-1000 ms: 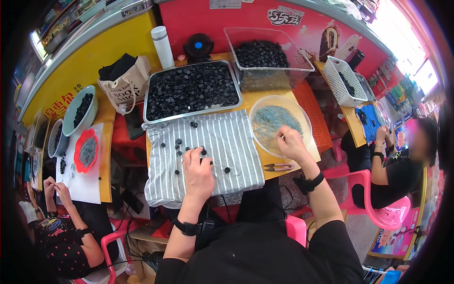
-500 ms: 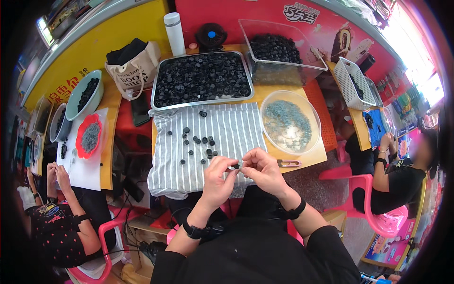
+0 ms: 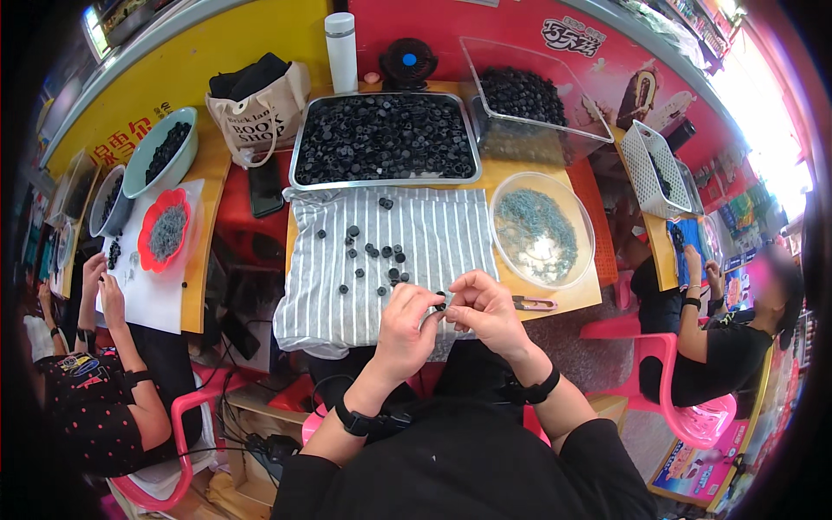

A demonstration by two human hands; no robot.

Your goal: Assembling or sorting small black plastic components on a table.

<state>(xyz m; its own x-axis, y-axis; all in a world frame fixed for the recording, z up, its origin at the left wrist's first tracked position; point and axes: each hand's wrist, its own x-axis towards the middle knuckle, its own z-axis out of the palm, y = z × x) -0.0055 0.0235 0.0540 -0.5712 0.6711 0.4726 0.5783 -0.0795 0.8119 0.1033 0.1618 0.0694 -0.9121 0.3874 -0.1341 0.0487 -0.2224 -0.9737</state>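
Note:
My left hand (image 3: 406, 326) pinches a small black round part (image 3: 441, 300) between thumb and fingertips, above the near edge of the striped cloth. Right beside it, my right hand (image 3: 487, 314) is closed in a pinch, its fingertips at the part. Whatever lies between those right fingertips is too small to make out. On the grey and white striped cloth (image 3: 312, 299) several similar black round parts (image 3: 373, 250) lie scattered. To the right stands a clear round tub (image 3: 587, 227) with many tiny blue-grey pieces (image 3: 537, 227) in it.
Behind the cloth is a metal tray (image 3: 475, 173) heaped with black parts; a clear bin (image 3: 520, 134) holds more. Pink-handled snips (image 3: 535, 303) lie right of my hand. A bottle (image 3: 341, 54), fan (image 3: 408, 62) and tote bag (image 3: 256, 117) stand farther back. People work at both sides.
The view has shifted slightly, so the table things sit a little farther right. Both hands stay together at the small black part, with only slight finger movement.

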